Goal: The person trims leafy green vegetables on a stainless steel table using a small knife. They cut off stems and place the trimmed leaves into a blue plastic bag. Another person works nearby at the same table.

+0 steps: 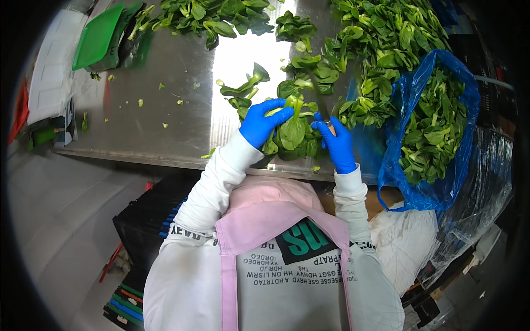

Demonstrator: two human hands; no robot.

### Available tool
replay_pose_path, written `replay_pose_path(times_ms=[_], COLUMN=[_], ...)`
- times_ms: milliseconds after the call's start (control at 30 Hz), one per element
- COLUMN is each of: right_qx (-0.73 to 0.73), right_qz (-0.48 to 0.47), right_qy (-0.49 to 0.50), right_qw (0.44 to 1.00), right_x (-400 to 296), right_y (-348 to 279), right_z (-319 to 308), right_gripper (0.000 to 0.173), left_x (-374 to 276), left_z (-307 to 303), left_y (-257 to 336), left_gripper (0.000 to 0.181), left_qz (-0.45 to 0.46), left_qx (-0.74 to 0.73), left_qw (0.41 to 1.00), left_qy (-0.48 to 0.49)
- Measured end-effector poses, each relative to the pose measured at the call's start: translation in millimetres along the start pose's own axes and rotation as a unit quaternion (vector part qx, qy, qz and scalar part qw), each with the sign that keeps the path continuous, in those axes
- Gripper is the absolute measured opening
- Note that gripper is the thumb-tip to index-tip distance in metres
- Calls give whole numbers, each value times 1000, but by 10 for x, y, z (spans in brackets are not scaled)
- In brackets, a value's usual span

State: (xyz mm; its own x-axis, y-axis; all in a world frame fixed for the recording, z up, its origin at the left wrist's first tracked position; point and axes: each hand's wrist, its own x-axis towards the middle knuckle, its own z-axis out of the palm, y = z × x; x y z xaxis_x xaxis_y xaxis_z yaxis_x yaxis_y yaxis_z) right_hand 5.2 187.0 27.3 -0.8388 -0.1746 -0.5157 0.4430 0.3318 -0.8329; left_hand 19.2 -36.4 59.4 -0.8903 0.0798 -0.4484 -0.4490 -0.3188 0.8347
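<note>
My left hand (267, 120), in a blue glove, grips a small head of pak choi (293, 128) with its pale base pointing away from me and its leaves towards me. In my blue-gloved right hand (337, 142) is a knife (321, 97); a bit of its light brown handle shows, and its blurred blade points away from me. Under and around the held head lie more pak choi leaves (306, 151). Just beyond my hands, loose leaves and stalks (248, 85) and further heads (316, 72) rest on the steel table (182, 128).
A large pak choi heap (385, 37) covers the table's far right. An open blue plastic bag (391, 165) holding pak choi hangs at the right edge. More greens (211, 16) lie at the back, left of centre. Green trays (99, 37) stand far left; small trimmings (140, 102) dot the steel.
</note>
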Motion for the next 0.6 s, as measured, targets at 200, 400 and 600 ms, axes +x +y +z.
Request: replay_pose_path(times_ms=[200, 400, 600], right_qx=[150, 129, 58], right_qz=[-175, -89, -167], right_qy=[88, 52, 147], right_qw=[969, 986, 973], right_x=[-80, -105, -26], right_y=[-451, -421, -268], right_z=[308, 291, 175], right_gripper=[29, 21, 28], left_x=[24, 52, -58], left_z=[56, 84, 7], left_y=[-158, -152, 77], left_gripper=[28, 28, 40], left_qz=[123, 70, -59], left_qx=[237, 167, -127], left_qw=[964, 983, 985], left_qy=[8, 7, -97])
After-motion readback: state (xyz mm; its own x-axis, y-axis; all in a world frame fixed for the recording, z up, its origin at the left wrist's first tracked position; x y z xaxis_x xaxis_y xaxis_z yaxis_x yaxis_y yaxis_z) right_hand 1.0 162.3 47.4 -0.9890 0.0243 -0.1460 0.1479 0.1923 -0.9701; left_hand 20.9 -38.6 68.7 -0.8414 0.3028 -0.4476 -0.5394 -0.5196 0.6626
